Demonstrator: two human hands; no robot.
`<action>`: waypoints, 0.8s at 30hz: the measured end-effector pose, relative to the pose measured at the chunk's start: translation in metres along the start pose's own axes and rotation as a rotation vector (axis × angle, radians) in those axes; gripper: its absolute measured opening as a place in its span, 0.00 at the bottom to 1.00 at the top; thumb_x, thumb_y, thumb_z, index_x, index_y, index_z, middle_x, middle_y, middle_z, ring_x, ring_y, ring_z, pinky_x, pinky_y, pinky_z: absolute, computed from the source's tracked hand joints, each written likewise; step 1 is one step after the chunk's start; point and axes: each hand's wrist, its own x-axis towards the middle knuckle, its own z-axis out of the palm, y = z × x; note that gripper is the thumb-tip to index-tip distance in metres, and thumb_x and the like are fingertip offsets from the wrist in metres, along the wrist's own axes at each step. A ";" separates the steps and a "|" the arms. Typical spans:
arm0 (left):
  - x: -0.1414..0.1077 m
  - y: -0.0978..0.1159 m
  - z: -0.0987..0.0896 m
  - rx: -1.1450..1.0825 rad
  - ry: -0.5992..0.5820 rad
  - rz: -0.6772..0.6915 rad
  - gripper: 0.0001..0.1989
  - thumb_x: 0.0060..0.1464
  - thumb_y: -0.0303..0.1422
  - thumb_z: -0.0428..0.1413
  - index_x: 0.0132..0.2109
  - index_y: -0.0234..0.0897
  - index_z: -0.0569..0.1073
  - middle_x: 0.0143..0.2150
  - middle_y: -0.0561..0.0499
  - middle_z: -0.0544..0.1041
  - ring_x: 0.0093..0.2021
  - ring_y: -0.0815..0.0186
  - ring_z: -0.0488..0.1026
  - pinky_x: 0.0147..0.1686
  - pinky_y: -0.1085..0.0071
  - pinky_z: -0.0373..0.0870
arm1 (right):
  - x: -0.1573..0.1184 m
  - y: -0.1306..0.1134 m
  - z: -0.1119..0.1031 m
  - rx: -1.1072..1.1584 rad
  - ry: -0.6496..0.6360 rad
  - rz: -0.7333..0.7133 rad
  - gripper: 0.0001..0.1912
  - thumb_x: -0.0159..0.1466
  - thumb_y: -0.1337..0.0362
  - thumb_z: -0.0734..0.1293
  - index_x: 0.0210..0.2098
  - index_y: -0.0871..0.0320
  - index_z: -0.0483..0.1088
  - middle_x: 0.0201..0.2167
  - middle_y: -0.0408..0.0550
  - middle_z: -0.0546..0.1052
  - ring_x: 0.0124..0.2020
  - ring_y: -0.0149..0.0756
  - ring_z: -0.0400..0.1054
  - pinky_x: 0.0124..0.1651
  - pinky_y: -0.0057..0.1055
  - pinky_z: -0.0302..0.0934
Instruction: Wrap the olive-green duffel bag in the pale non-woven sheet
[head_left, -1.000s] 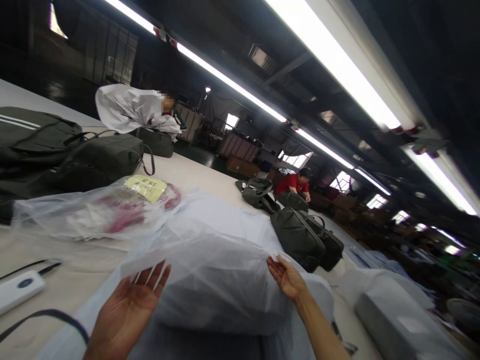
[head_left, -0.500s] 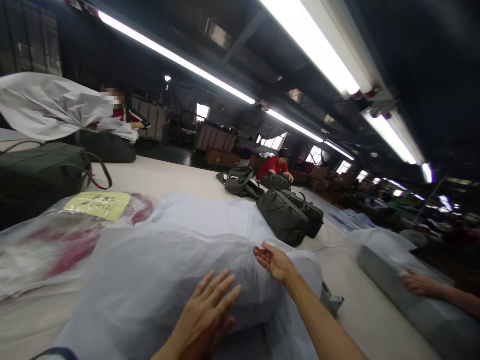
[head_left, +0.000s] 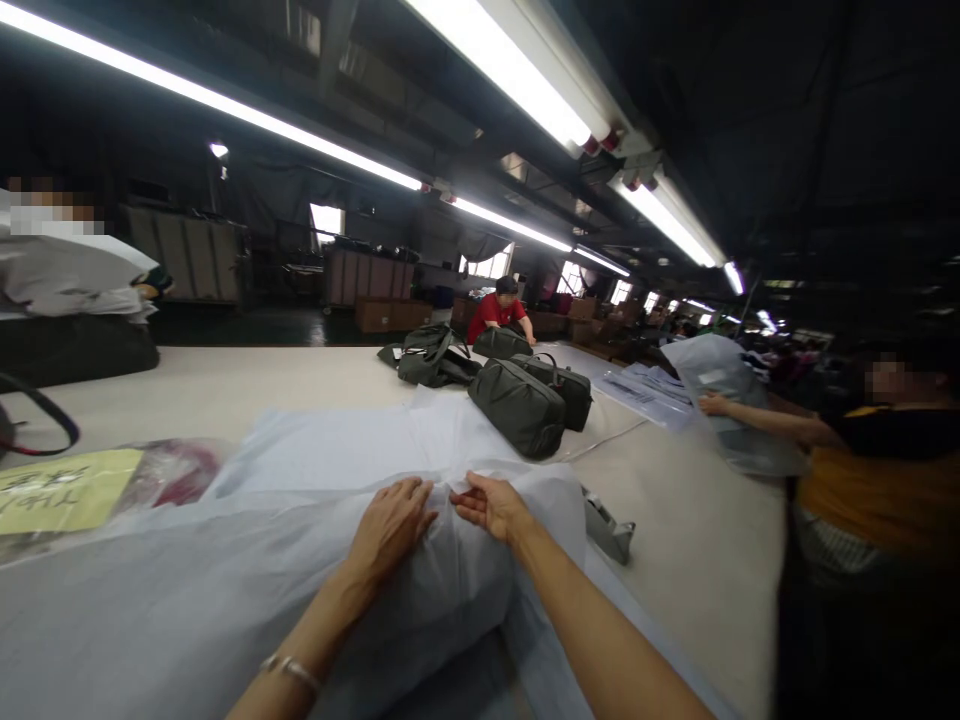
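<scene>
A translucent whitish plastic bag (head_left: 247,590) lies bulging across the table in front of me, wrapped round something bulky that I cannot make out through it. My right hand (head_left: 491,505) pinches the bag's upper edge between thumb and fingers. Just left of it, my left hand (head_left: 394,525) rests on the bag, palm down, its fingers stretched and loosely bent, close to the right fingertips. Behind the bag lie flat whitish sheets (head_left: 322,450). Partly hidden at the bag's right side is a small grey object (head_left: 611,530), like a tape dispenser.
Dark green bags (head_left: 517,405) stand farther back on the table (head_left: 697,530). To the left lies a clear packet with a yellow label (head_left: 67,490). A person in red (head_left: 499,315) leans over the far end. At right, another person (head_left: 877,480) holds up a plastic-covered item (head_left: 720,400).
My view has swung right. My left hand has moved up the bag, beside my right hand, which keeps its pinch. The person at right has lifted the plastic-covered item off the table.
</scene>
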 end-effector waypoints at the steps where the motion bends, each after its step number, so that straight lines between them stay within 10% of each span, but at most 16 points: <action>1: 0.008 0.001 -0.002 -0.002 0.019 -0.011 0.22 0.60 0.34 0.53 0.61 0.38 0.64 0.61 0.39 0.68 0.61 0.52 0.64 0.58 0.54 0.62 | 0.000 0.000 0.000 -0.001 0.001 -0.001 0.07 0.66 0.66 0.64 0.32 0.63 0.67 0.21 0.46 0.75 0.28 0.36 0.76 0.30 0.28 0.71; 10: 0.054 -0.001 0.008 -0.146 -0.074 -0.122 0.09 0.60 0.38 0.51 0.43 0.41 0.73 0.42 0.50 0.78 0.41 0.63 0.75 0.38 0.71 0.66 | -0.002 -0.002 0.001 -0.023 -0.041 -0.029 0.14 0.65 0.57 0.65 0.40 0.64 0.69 0.33 0.54 0.79 0.32 0.36 0.77 0.38 0.32 0.72; 15: 0.064 -0.005 0.012 -0.192 -0.087 -0.180 0.12 0.62 0.37 0.45 0.36 0.40 0.71 0.37 0.49 0.78 0.37 0.63 0.74 0.37 0.70 0.64 | -0.040 0.020 -0.006 -0.074 -0.002 -0.377 0.21 0.58 0.54 0.71 0.44 0.62 0.72 0.40 0.55 0.79 0.37 0.39 0.76 0.37 0.33 0.72; 20: 0.067 -0.012 0.016 -0.224 -0.063 -0.166 0.16 0.61 0.40 0.42 0.36 0.39 0.71 0.40 0.45 0.77 0.43 0.58 0.73 0.44 0.66 0.65 | -0.084 0.085 -0.093 -0.312 0.284 -0.706 0.23 0.57 0.46 0.69 0.43 0.57 0.75 0.38 0.52 0.80 0.38 0.44 0.75 0.44 0.39 0.70; 24: 0.067 -0.013 0.019 -0.231 -0.096 -0.190 0.16 0.61 0.41 0.41 0.38 0.41 0.70 0.41 0.46 0.77 0.44 0.58 0.73 0.44 0.67 0.65 | -0.070 0.102 -0.190 -0.341 0.629 -0.650 0.41 0.50 0.42 0.72 0.57 0.56 0.65 0.61 0.59 0.66 0.62 0.54 0.59 0.63 0.48 0.56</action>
